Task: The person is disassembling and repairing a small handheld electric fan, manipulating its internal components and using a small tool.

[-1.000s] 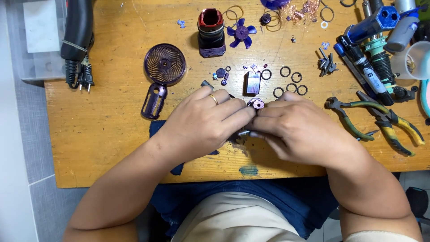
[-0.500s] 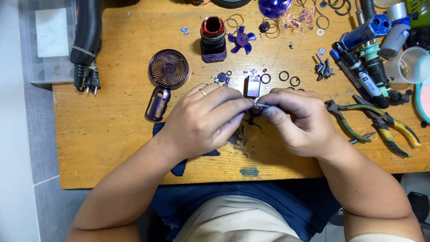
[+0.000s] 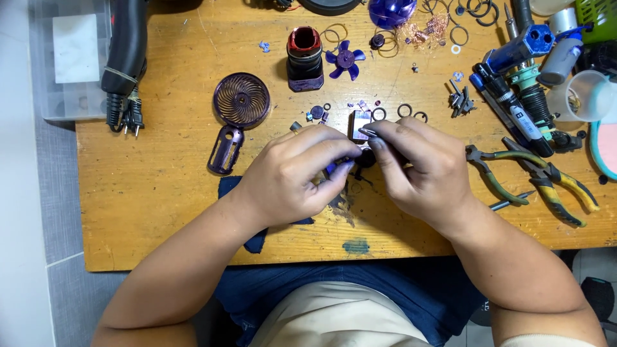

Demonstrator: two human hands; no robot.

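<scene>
Head view shows both hands meeting over the middle of the wooden counter (image 3: 160, 193), left hand (image 3: 292, 177) pinching a small dark purple part (image 3: 365, 159) between them while right hand (image 3: 421, 167) grips a thin metal tool (image 3: 367, 132) angled onto it.

A hobby workbench: pliers (image 3: 514, 173), soldering iron (image 3: 514, 77), scattered fan parts (image 3: 241, 99).

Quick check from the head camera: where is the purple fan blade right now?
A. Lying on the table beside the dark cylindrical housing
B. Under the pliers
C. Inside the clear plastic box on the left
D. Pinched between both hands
A: the purple fan blade lies flat on the wooden table right next to the dark cylindrical housing, well clear of both hands.
</scene>
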